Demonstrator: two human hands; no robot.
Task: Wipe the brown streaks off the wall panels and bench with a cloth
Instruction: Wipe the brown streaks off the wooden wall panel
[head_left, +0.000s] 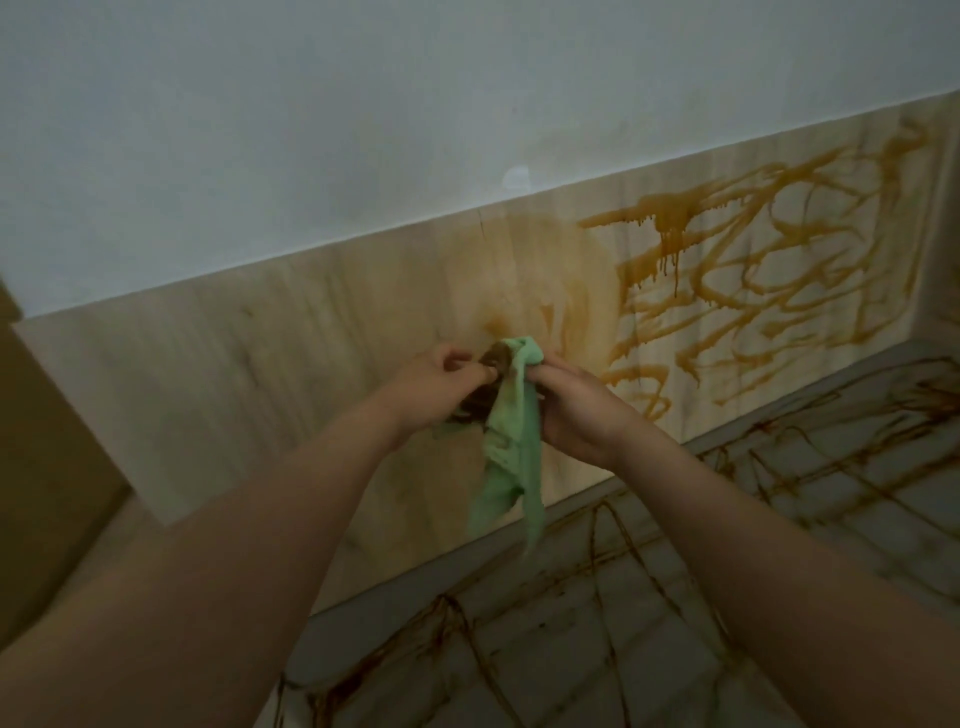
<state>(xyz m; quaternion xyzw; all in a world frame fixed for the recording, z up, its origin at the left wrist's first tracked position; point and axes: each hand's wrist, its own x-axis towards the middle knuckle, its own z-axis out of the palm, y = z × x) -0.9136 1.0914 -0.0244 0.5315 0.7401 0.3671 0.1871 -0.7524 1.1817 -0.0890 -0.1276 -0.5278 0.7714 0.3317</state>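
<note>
A green cloth (511, 441), soiled brown at its top, hangs between my two hands in front of the wooden wall panel (234, 374). My left hand (436, 387) pinches the cloth's stained upper part. My right hand (579, 405) grips the cloth from the right side. Thick brown streaks (753, 270) with drips cover the right half of the panel. A faint smeared patch (540, 280) sits just above the cloth. The grey bench (649, 613) below carries thin brown streaks in crossing lines.
A pale painted wall (363, 130) rises above the panel. A brown cabinet side or board (47, 467) stands at the far left. At the far right the panel meets a corner (930, 260).
</note>
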